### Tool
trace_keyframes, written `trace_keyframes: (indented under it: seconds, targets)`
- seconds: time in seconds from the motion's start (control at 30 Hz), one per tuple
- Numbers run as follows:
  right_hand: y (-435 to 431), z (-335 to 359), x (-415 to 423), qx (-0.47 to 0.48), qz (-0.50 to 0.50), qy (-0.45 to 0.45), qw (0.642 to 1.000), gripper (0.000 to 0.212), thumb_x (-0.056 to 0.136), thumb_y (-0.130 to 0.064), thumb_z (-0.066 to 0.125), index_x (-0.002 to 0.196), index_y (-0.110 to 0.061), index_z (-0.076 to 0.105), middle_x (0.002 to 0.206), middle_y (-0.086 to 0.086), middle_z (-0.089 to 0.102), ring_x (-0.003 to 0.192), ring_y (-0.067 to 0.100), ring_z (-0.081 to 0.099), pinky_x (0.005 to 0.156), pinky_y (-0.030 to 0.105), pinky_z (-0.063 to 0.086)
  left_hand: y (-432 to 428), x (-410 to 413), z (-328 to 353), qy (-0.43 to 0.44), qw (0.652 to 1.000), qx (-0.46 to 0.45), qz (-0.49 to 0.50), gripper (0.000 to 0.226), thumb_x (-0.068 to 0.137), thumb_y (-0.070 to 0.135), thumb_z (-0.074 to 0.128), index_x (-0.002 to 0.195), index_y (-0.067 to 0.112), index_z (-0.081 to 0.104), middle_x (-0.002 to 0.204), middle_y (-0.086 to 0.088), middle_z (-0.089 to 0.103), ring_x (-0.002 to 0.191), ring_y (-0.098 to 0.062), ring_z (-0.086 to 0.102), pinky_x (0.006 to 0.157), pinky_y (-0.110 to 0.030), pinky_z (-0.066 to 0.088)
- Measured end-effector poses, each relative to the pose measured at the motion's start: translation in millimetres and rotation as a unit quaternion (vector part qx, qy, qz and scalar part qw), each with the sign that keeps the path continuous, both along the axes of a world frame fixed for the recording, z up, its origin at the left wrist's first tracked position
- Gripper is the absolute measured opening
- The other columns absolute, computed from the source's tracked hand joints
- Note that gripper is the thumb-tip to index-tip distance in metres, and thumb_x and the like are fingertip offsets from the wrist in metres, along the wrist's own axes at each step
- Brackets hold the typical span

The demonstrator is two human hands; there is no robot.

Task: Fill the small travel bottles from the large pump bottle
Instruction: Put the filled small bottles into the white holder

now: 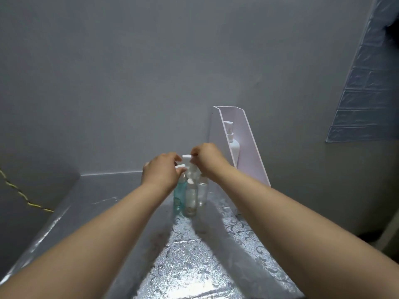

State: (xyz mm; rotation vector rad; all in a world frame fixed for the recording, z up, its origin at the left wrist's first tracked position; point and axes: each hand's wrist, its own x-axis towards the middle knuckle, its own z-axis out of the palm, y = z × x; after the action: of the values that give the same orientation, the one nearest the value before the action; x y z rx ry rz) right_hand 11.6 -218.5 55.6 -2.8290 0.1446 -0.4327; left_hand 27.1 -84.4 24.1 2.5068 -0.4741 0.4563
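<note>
At the far end of the foil-covered table (205,266), close to the grey wall, the bottles stood in a tight huddle, and both hands were in among them. The pump bottle (192,170), clear-bodied and tallest of the group, was at the back, with its white pump head (187,156) poking up between the two hands. The right hand (207,158) was on it, fingertips curled in and pinching the end of that pump head. The left hand (160,171) sat just beside and slightly lower, fingers curled toward a second white nozzle (179,167). Its knuckles hid the contact, so I couldn't tell whether it truly gripped.

In front stood a teal bottle (179,194), a clear bottle (191,199) and a second clear bottle (203,192), all upright, capped and touching or nearly so.

Off to the right a slanted white stand (248,147) leaned at the wall, with a white pump bottle (234,148) inside. A yellow cord (23,196) trailed at far left.
</note>
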Motion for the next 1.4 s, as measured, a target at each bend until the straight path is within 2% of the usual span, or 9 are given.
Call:
trace_keyframes:
  seconds: [0.07,0.23,0.43,0.57,0.8,0.9,1.07,1.27,1.4]
  targets:
    - [-5,8,-5,0.012,-0.009,-0.038,0.999,0.029,0.086,-0.012,0.059,0.059,-0.013,0.050,0.075,0.009,0.055,0.078,0.030,0.059,0.072,0.033,0.052,-1,1,3,0.000,1.000,0.018,-0.001,0.019,0.091,0.036,0.060,0.105,0.026,0.068,0.113,-0.002,0.068,0.108,-0.027,0.060,0.089,-0.035,0.047]
    - [-19,39,-28,-0.001,-0.021,-0.130,0.991,0.017,0.091,-0.015,0.054,0.087,-0.010,0.069,0.092,0.015,0.065,0.089,0.033,0.060,0.065,0.028,0.038,-5,-4,36,-0.058,0.998,0.003,-0.001,0.019,0.095,0.029,0.055,0.104,0.022,0.070,0.114,-0.010,0.065,0.106,-0.035,0.059,0.088,-0.036,0.043]
    - [-43,73,-53,-0.033,-0.058,-0.220,0.973,0.018,0.090,-0.016,0.052,0.089,-0.013,0.070,0.096,0.010,0.065,0.093,0.030,0.059,0.064,0.025,0.030,-29,-25,82,-0.136,0.987,-0.077,-0.043,0.020,0.095,0.024,0.055,0.105,0.015,0.069,0.111,-0.017,0.060,0.102,-0.039,0.058,0.087,-0.038,0.044]
    - [-64,91,-70,-0.067,-0.097,-0.247,0.962,0.020,0.091,-0.019,0.051,0.094,-0.012,0.069,0.102,0.013,0.064,0.095,0.033,0.059,0.065,0.027,0.031,-53,-39,100,-0.152,0.974,-0.142,-0.092,0.019,0.093,0.023,0.057,0.103,0.013,0.071,0.109,-0.015,0.065,0.103,-0.034,0.059,0.087,-0.035,0.044]
    - [-99,84,-77,-0.075,-0.119,-0.172,0.975,0.014,0.088,-0.023,0.059,0.090,-0.013,0.070,0.101,0.011,0.067,0.096,0.032,0.062,0.070,0.027,0.041,-90,-57,100,-0.121,0.960,-0.201,-0.156,0.019,0.090,0.021,0.063,0.103,0.009,0.072,0.107,-0.009,0.072,0.102,-0.024,0.064,0.090,-0.027,0.045]
    - [-106,69,-75,-0.073,-0.109,-0.128,0.983,0.017,0.088,-0.024,0.060,0.098,-0.019,0.072,0.104,0.008,0.065,0.101,0.032,0.060,0.079,0.028,0.046,-98,-58,94,-0.118,0.958,-0.201,-0.165,0.019,0.090,0.020,0.064,0.102,0.009,0.072,0.106,-0.009,0.072,0.101,-0.023,0.065,0.088,-0.026,0.045]
    - [-112,42,-68,-0.156,-0.111,-0.116,0.975,0.025,0.089,-0.024,0.055,0.107,-0.028,0.071,0.116,-0.003,0.058,0.118,0.024,0.042,0.092,0.033,0.031,-106,-53,83,-0.106,0.960,-0.197,-0.168,0.017,0.090,0.022,0.065,0.102,0.012,0.072,0.105,-0.009,0.070,0.098,-0.021,0.064,0.087,-0.025,0.045]
    - [-122,23,-43,-0.156,-0.118,-0.118,0.973,0.026,0.090,-0.013,0.048,0.107,-0.019,0.067,0.123,0.003,0.049,0.118,0.021,0.028,0.101,0.037,0.029,-112,-40,74,-0.098,0.958,-0.211,-0.168,0.016,0.090,0.022,0.065,0.102,0.014,0.071,0.105,-0.006,0.067,0.089,-0.014,0.060,0.081,-0.018,0.041]
    - [-129,11,-22,-0.212,-0.103,-0.107,0.966,0.027,0.085,-0.007,0.051,0.100,-0.016,0.071,0.121,-0.003,0.050,0.126,0.024,0.024,0.098,0.039,0.017,-116,-32,68,-0.091,0.957,-0.215,-0.173,0.016,0.090,0.022,0.065,0.102,0.013,0.071,0.106,-0.006,0.065,0.085,-0.008,0.056,0.081,-0.015,0.040]
